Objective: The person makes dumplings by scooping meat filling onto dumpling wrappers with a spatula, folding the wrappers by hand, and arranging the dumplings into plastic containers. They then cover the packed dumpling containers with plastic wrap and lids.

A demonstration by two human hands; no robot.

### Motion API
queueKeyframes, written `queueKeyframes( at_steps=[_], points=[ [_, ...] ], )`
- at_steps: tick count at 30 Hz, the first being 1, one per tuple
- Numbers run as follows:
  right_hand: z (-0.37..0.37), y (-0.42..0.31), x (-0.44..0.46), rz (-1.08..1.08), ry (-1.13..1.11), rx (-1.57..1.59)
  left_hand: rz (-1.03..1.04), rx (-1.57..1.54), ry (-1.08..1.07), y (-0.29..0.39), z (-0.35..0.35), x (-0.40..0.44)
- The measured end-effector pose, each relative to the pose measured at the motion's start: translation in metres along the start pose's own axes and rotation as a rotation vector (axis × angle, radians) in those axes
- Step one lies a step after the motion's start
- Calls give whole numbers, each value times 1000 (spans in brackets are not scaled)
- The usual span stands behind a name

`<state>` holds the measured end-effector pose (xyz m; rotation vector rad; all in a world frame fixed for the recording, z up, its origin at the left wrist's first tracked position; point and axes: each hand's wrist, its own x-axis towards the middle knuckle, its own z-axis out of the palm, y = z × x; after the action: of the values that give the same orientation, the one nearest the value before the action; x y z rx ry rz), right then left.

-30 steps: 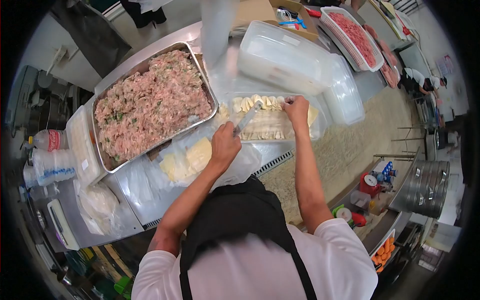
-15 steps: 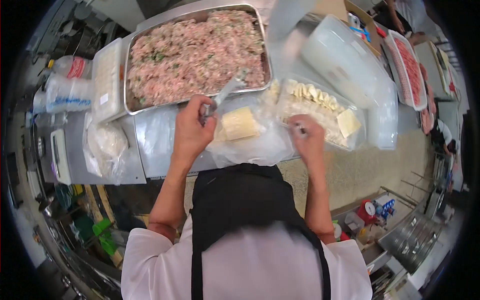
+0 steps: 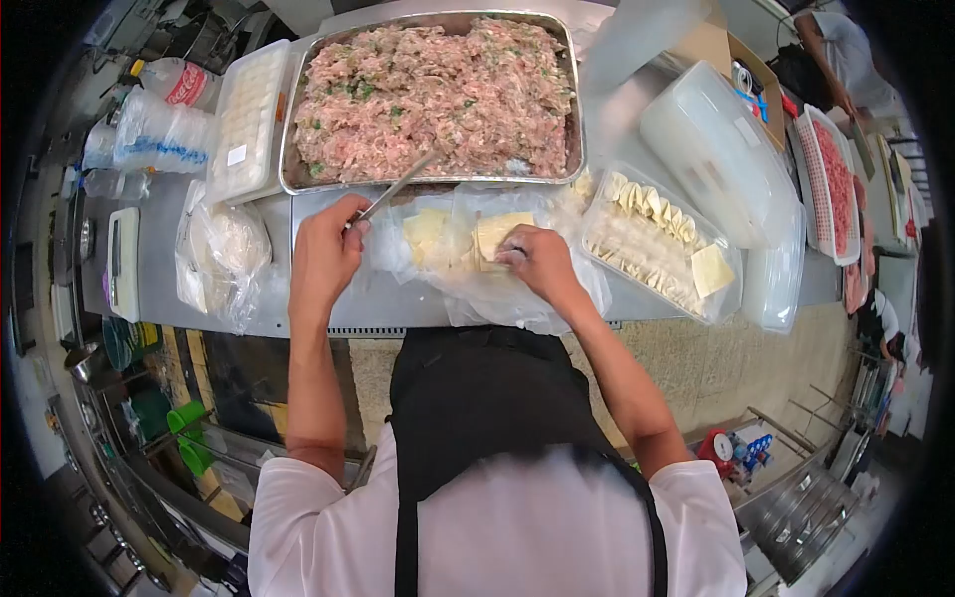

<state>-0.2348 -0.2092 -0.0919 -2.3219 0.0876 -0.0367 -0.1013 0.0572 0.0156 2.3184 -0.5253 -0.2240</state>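
My left hand is closed around the handle of a metal spatula, whose tip reaches over the front edge of a large tray of minced meat with green bits. Fingers bent, my right hand touches a stack of yellow wrappers on a plastic bag; its fingertips are partly hidden. More wrappers lie left of that stack. To the right, a clear container holds rows of folded dumplings and a single square wrapper.
Stacked clear tubs stand at the right, near a white basket of meat. A lidded white box, a bagged pale item and bottles are at the left. Another person is at the upper right.
My right hand has moved left from the dumpling container to the wrapper stack. My left hand has moved left with the spatula. The view has turned, and the meat tray now sits straight ahead.
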Motion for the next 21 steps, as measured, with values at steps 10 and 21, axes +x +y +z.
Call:
queueKeyframes(
  at_steps=[10,21],
  points=[
    [-25,-3,-6,76,96,433,451,633,-149,9,53,101],
    [-22,2,-17,219,178,601,465,565,-400,3,53,123]
  ],
)
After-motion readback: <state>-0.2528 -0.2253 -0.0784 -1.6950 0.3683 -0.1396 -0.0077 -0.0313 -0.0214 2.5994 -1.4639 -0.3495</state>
